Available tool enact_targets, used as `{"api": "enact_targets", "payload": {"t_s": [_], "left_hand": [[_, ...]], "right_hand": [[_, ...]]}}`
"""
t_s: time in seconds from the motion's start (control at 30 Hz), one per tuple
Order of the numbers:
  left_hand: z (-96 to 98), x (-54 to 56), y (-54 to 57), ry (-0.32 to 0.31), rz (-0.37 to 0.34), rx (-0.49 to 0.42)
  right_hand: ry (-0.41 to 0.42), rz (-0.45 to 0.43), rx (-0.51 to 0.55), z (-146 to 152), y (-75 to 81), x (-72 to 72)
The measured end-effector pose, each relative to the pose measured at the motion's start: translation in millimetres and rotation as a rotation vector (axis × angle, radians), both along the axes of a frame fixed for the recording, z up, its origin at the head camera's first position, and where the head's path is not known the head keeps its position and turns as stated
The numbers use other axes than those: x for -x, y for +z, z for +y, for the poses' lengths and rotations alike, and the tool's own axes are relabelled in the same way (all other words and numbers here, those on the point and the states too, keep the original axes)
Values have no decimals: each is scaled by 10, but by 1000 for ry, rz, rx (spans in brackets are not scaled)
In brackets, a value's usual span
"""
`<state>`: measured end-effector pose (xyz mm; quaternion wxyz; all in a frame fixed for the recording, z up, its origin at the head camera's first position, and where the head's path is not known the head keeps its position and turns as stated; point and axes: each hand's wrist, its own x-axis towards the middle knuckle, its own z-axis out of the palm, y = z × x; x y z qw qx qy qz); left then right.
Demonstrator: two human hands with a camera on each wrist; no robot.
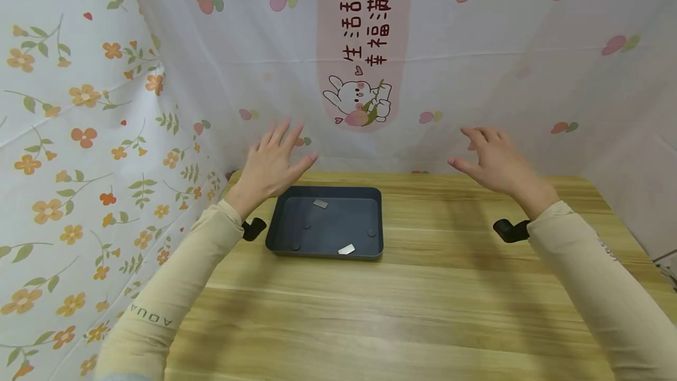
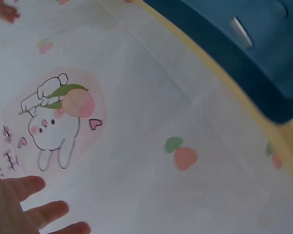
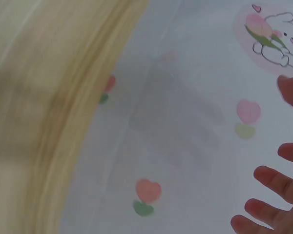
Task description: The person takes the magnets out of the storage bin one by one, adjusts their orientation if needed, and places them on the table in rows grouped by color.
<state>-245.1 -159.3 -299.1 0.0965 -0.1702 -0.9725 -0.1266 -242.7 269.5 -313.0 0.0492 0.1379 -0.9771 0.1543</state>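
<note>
In the head view my left hand (image 1: 268, 164) is raised above the back left of the table, fingers spread, holding nothing. Just below and to its right lies a dark blue-grey rectangular tray (image 1: 328, 258). Inside the tray are two small silvery flat pieces, one near the back (image 1: 320, 203) and one near the front (image 1: 346, 249), plus several small dark round bits. My right hand (image 1: 497, 163) hovers over the back right of the table with its fingers extended and nothing in it. The right wrist view shows its spread fingers (image 3: 276, 185) against the cloth.
The wood-grain table (image 1: 391, 316) reaches back to a white printed curtain (image 1: 238, 63) with a rabbit picture (image 1: 359, 99). A floral cloth (image 1: 79, 163) hangs along the left side. Black wrist mounts (image 1: 510, 231) stick out from both sleeves.
</note>
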Motion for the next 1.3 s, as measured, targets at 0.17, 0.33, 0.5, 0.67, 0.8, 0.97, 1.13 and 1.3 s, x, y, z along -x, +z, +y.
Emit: {"api": "enact_targets", "payload": {"t_s": [0.17,0.33,0.5,0.67,0.8,0.97,1.13,1.3], "left_hand": [[-147,-27,-173,0,-172,-162],[-307,-17,-373,-18,-316,-336],[-477,-14,-607,55,-458,-461],[-653,-15,-821,112,-554,-574],[-759,-24,-949,160,-598,-648],[-902,0,-1099,193,-752,-760],[-1028,31,-1226,203,-890,-832],[-1065,46,-1322,246,-969,-892]], "right_hand": [[18,-33,45,-52,-203,-42],[63,-30,86,-118,-423,-80],[113,-11,118,-214,-657,-109],[131,-62,143,-323,-823,-137],[155,-73,189,-420,-922,-155],[187,-56,251,-552,-1026,-161],[218,-62,288,-689,-1099,-156],[258,-61,329,-853,-1163,-177]]}}
